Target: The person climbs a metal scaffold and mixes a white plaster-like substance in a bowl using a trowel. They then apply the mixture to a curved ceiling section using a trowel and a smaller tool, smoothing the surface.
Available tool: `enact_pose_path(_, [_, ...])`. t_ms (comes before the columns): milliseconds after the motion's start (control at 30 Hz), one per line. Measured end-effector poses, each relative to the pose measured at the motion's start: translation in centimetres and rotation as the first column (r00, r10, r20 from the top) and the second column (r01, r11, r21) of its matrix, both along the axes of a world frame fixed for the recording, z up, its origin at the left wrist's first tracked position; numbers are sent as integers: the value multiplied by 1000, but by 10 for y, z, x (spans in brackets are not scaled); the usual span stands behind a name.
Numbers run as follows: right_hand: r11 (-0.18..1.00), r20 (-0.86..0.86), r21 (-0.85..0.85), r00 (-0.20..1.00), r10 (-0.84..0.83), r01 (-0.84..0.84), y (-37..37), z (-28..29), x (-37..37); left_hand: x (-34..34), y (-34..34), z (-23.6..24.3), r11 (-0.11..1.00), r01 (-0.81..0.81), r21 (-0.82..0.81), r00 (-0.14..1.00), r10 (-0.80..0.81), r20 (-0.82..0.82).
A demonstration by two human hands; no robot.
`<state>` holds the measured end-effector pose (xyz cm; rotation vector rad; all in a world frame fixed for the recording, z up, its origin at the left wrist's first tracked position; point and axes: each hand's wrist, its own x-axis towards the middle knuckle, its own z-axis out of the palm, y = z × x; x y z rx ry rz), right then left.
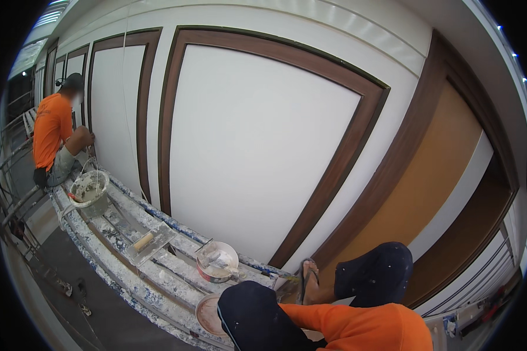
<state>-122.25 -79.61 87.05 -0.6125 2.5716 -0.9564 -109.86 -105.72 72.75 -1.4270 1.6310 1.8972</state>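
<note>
My orange sleeve reaches across the lower right and disappears behind my dark-clad knee (249, 310); both my hands are hidden. My other knee (375, 275) is bent beside my sandalled foot (310, 284). On the paint-spattered plank platform (85, 234) in front of me are a small pail (214, 270) holding a flat tool, and a round container (208, 313) of pinkish material partly hidden by my knee. Farther left lies a flat trowel (143, 243) with a pale handle.
A co-worker in orange (52, 128) sits at the platform's far end beside a bucket (88, 196) of grey material. White wall panels (257, 140) with brown frames run alongside, with a brown doorway (439, 152) at right. Metal scaffold rails (17, 164) edge the left side, above a dark floor.
</note>
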Motion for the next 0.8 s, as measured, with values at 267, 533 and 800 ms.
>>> enact_pose_path(267, [989, -65, -140, 996, -59, 50, -111, 24, -43, 19, 10, 4, 1000, -26, -2, 999, 26, 44])
enact_pose_path(533, [919, 255, -328, 957, -139, 221, -209, 0, -94, 61, 11, -8, 992, -127, -29, 978, 130, 162])
enact_pose_path(800, [974, -190, -28, 956, -224, 223, -235, -52, -142, 225, 35, -29, 904, -411, -115, 764, 410, 498])
